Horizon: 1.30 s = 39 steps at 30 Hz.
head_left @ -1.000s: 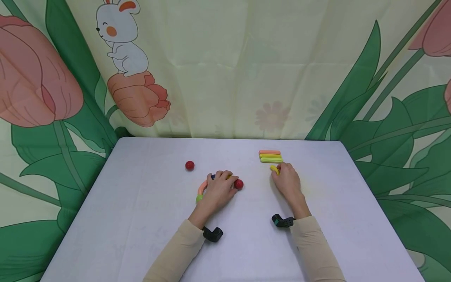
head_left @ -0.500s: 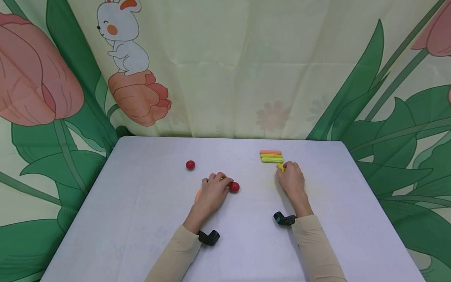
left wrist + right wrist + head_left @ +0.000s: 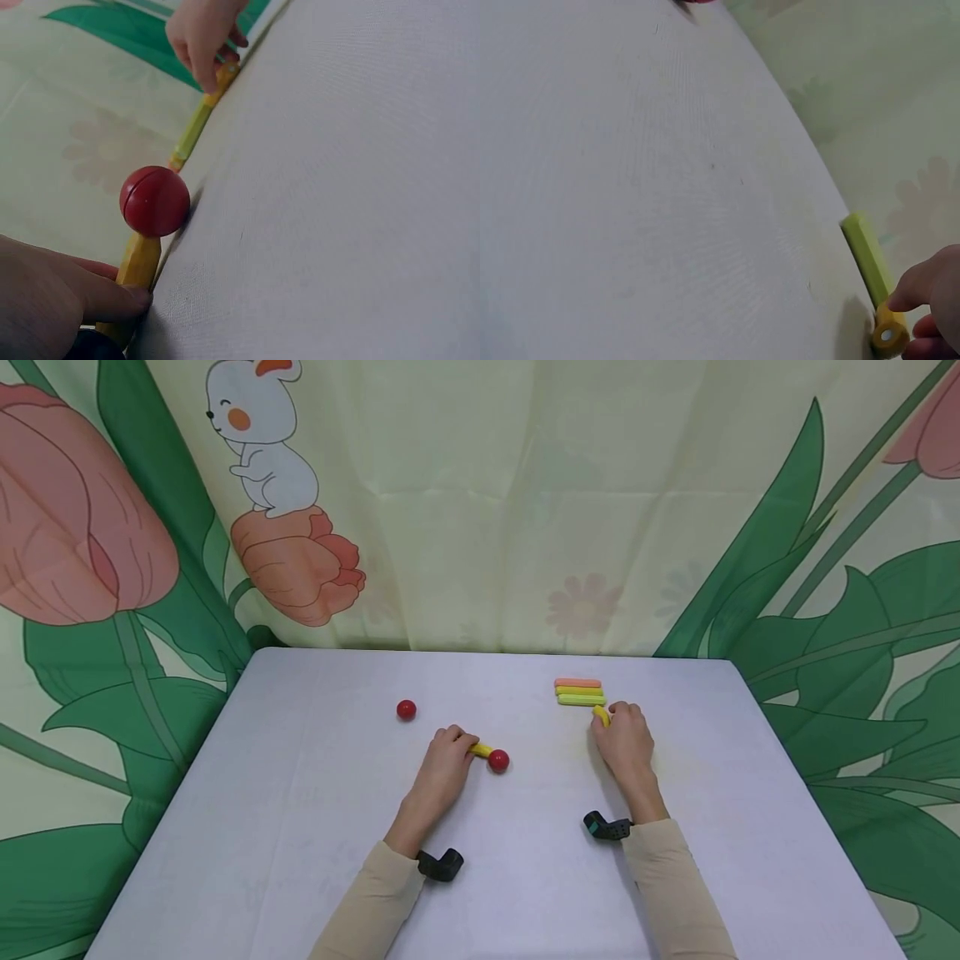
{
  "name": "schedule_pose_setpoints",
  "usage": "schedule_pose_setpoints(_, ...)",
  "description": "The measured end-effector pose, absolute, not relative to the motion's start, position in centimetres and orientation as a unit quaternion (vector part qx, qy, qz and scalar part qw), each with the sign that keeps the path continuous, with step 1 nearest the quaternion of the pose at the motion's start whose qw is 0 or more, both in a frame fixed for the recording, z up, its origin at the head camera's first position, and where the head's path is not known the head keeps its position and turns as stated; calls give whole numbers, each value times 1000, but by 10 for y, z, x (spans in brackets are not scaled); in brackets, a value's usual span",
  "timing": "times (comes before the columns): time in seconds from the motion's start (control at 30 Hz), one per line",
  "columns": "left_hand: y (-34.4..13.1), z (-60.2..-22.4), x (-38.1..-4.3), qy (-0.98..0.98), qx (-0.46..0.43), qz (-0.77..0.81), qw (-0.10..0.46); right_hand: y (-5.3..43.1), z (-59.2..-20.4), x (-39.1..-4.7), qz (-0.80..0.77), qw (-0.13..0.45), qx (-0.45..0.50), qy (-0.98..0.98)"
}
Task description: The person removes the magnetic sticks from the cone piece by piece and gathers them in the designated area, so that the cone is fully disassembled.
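My left hand (image 3: 441, 770) grips a yellow stick (image 3: 481, 749) low over the white table. A red ball (image 3: 498, 761) sits on the stick's right end; the left wrist view shows this red ball (image 3: 155, 201) close up, with a groove across it. A dark rounded piece (image 3: 94, 346) shows under the palm there, and the rest of what the hand covers is hidden. Over on the right, my right hand (image 3: 626, 745) pinches a short curved yellow piece (image 3: 602, 716). In the right wrist view this yellow piece (image 3: 885, 346) has a hole in its end.
Just beyond the right hand, an orange stick (image 3: 577, 682), a yellow stick (image 3: 579, 691) and a light green stick (image 3: 581, 700) lie side by side. Another red ball (image 3: 406, 710) rests at the back left. A patterned curtain (image 3: 480, 527) hangs behind the table's far edge.
The left hand has shifted left, exposing more of the yellow stick; the orange curve and green ball seen beside it are now hidden. The right hand has moved slightly right with its yellow piece.
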<state>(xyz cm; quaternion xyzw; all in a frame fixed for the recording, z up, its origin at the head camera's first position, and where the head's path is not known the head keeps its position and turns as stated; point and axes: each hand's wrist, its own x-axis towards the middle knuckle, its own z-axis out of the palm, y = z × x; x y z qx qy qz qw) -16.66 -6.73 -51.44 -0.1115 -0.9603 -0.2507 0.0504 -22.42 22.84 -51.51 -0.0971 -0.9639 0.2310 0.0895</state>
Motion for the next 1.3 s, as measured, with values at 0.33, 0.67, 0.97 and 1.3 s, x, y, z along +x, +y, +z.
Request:
schedule_pose_setpoints(0.33,-68,-514,-166,-959,-98,-263,41,207,-497,-213,255,92,-67,-960)
schedule_pose_setpoints(0.67,-69,-517,-167,-957,-94,-271,45,170,-494,-201,289,42,20,-956)
schedule_pose_setpoints(0.97,-71,-517,-168,-958,-84,-271,48,148,-496,-191,297,12,86,-951)
schedule_pose_setpoints(1.3,-69,-517,-168,-960,-87,-261,47,128,-498,-179,312,-4,135,-940)
